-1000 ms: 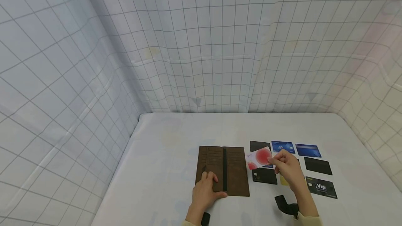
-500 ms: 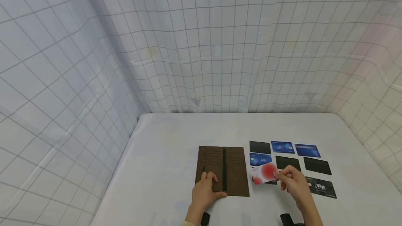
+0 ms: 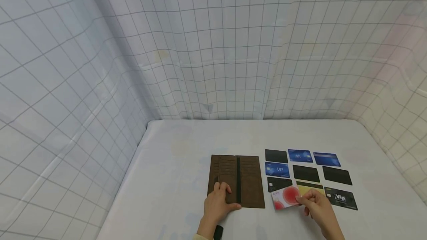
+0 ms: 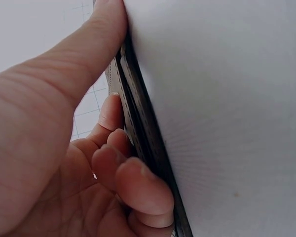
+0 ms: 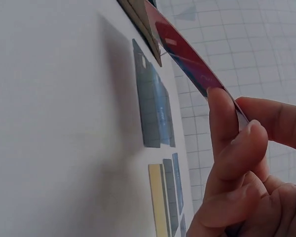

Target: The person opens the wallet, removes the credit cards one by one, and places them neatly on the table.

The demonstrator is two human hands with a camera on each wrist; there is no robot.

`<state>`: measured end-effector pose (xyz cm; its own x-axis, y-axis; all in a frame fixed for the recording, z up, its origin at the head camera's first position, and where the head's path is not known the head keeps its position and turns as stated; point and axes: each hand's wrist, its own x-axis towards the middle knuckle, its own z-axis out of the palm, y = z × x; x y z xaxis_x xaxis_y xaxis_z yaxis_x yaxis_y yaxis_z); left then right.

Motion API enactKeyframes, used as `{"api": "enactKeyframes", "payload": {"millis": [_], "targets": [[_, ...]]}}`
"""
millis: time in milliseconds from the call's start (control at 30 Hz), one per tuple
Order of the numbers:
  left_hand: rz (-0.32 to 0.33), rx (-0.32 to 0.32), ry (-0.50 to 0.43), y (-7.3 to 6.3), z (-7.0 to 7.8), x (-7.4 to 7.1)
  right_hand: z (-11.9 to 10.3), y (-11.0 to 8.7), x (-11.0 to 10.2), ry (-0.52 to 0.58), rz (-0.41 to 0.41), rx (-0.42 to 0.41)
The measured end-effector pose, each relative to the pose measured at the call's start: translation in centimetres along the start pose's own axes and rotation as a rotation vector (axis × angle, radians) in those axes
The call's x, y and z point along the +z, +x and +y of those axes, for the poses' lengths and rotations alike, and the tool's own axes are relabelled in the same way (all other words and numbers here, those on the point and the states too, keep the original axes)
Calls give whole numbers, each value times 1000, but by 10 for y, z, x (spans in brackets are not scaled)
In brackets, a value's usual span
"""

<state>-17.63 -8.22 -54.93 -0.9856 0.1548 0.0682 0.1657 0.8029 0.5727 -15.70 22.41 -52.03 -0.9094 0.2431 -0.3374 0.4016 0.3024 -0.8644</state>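
Note:
My left hand (image 3: 217, 203) rests on the lower left part of an unfolded brown wallet (image 3: 253, 184), the thumb along its near edge. In the left wrist view bent fingers (image 4: 143, 187) press onto the upper side of the wallet, whose stitched layers are seen edge-on. To the right, my right hand (image 3: 318, 212) pinches a pink and white card (image 3: 283, 197) by its right end, between thumb and index finger. In the right wrist view this card (image 5: 192, 61) is tilted above the table. It overlaps a black card (image 3: 278, 183) in the head view.
Right of the wallet, several cards lie in rows on the white table (image 3: 173, 180). Among them are a blue VIP card (image 3: 277, 170), a yellow card (image 3: 308, 187) and a black Vip card (image 3: 341, 198). Checked white cloth (image 3: 213, 47) hangs around the table.
My right hand has brought the pink and white card from beside the wallet's right edge nearer to me and slightly rightward, uncovering the blue VIP card. The left hand has stayed put.

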Motion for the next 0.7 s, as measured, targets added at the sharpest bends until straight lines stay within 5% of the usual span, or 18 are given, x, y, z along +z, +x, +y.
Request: {"api": "enactKeyframes", "payload": {"millis": [700], "targets": [[8, 7, -2, 1, 0, 0, 32, -3, 4, -253, -9, -35]]}}
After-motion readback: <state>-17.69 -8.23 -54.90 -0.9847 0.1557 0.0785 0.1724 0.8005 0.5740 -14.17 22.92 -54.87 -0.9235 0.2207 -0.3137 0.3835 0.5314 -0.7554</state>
